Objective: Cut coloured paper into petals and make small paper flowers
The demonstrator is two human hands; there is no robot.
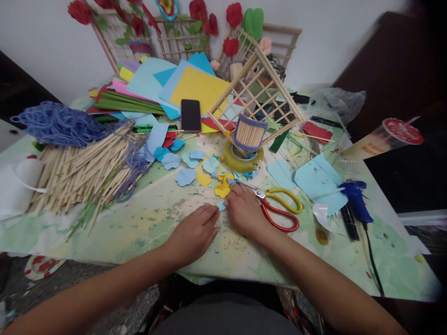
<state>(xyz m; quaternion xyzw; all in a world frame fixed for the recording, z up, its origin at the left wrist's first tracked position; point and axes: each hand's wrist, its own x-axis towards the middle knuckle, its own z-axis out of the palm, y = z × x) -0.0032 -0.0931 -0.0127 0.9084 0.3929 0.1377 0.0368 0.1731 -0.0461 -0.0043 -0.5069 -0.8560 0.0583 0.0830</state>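
Paper slip: small, light blue (221,205), low over the bench (146,237), in the narrow gap between the two hands.
Left hand: (193,232) fingers together, tips at the slip's left end; thumb apart from them, on the near side.
Right hand: (244,209) curled, knuckles up, over the slip's right end; tips hidden.
Grip: pinching or only pressing, cannot tell for either hand.
Lie of slip: long axis seems to run across, left hand to right, though both ends are covered.
Nearer hand: neither; both touch or nearly touch it.
Scissors: (259,192) just right of the right hand, handles pointing away from it, blades along its far side.
Yellow flower cut-out: (222,189) just beyond the slip.
Blue flower cut-out: (185,177) beyond the left hand.
Tape roll: (233,163) beyond the right hand.
Glue gun: (360,204) well right of the right hand.
Stick pile: (80,170) well left of the left hand.
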